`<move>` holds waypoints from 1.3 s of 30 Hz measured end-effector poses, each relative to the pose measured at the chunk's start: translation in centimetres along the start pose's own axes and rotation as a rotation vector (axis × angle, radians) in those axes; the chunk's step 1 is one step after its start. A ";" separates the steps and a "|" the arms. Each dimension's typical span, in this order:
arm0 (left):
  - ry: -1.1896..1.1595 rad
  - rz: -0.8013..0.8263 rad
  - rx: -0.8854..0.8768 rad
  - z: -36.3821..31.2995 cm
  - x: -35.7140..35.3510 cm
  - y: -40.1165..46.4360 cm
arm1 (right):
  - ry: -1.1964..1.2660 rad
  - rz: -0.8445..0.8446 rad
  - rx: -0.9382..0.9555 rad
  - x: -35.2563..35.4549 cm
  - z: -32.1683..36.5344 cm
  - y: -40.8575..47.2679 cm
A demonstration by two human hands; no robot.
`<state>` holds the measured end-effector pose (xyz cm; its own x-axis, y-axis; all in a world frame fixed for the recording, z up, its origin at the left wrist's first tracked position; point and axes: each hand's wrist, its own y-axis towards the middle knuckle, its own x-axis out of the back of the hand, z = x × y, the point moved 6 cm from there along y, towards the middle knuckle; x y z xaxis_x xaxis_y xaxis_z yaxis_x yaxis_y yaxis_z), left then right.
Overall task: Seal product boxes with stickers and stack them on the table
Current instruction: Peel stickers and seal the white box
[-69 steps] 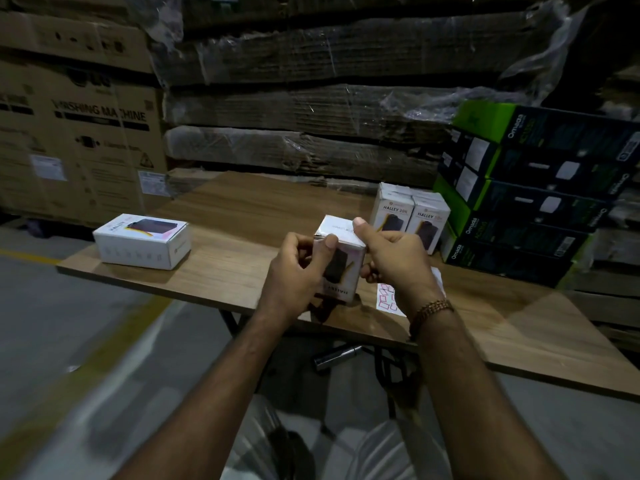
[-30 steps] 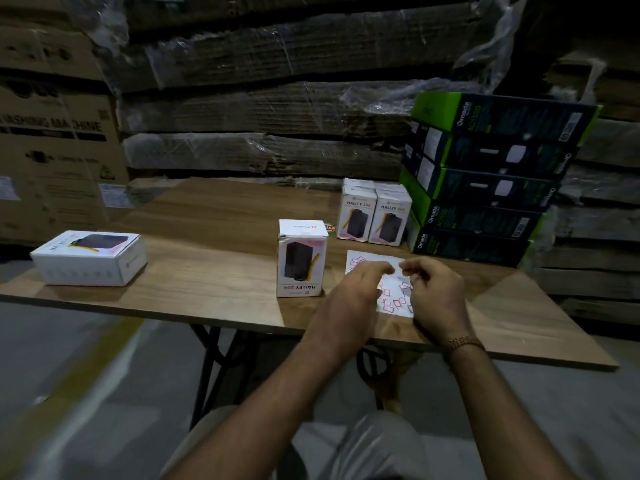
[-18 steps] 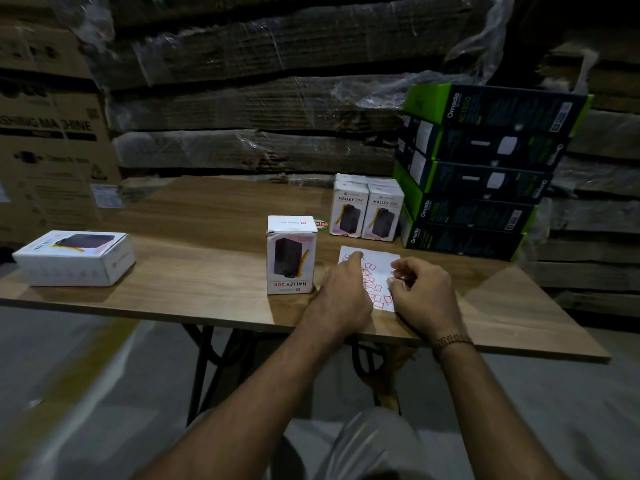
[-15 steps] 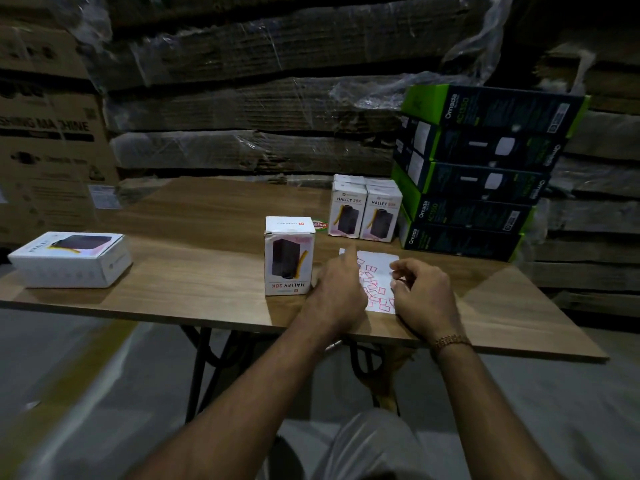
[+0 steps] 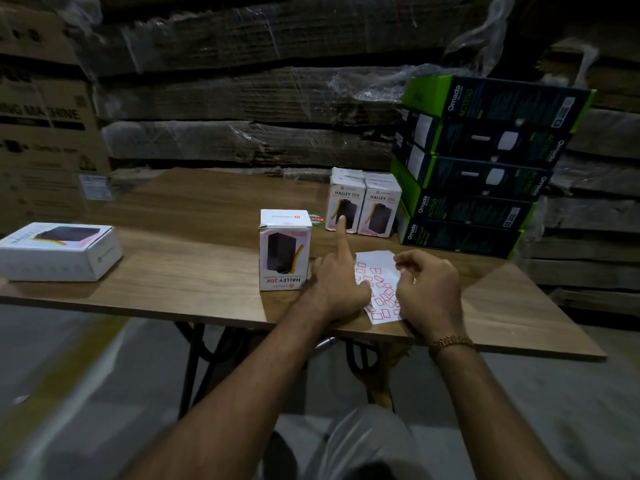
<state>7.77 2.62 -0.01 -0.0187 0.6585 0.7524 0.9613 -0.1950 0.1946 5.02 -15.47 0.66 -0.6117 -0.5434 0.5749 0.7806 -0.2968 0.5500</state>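
Near the front edge of the bench (image 5: 194, 216), a white sticker sheet (image 5: 375, 263) of small red-bordered labels, lying flat under both hands. Left hand (image 5: 337, 285) resting on the sheet's left side, forefinger stretched forward, other fingers loosely bent, gripping nothing. Right hand (image 5: 427, 289) curled over the sheet's right edge, fingertips drawn together as if picking at a label; whether one is actually pinched, impossible to tell. Just left of the sheet, an upright product box (image 5: 284, 251), printed upside down, top flap shut, no seal visible on it. Farther back, a cluster of like boxes (image 5: 363, 206) beside a stack of green-and-black cartons (image 5: 478, 168); well off to the left, a flat white box (image 5: 60, 251). Judging by looks: thin card, light, stiff enough to hold shape but easily dented, so best taken by the two side faces. Labels flimsy and tacky, best lifted by a corner with a fingernail.
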 end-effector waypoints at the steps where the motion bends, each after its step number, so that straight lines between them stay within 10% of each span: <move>1: -0.011 -0.013 -0.013 0.0 0.0 0.0 | 0.005 0.018 0.040 -0.1 0.6 0.3; 14: -0.127 -0.073 -0.041 0.5 0.6 -0.1 | -0.117 0.525 0.251 -5.4 5.7 3.2; 39: -0.084 -0.055 -0.046 -0.7 0.9 -0.7 | -0.288 0.607 0.250 -6.9 6.0 5.0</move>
<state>6.88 2.86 0.92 -0.0457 0.7273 0.6848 0.9460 -0.1889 0.2636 12.42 -8.49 3.10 -0.1154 -0.3167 0.9415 0.9622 0.1997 0.1851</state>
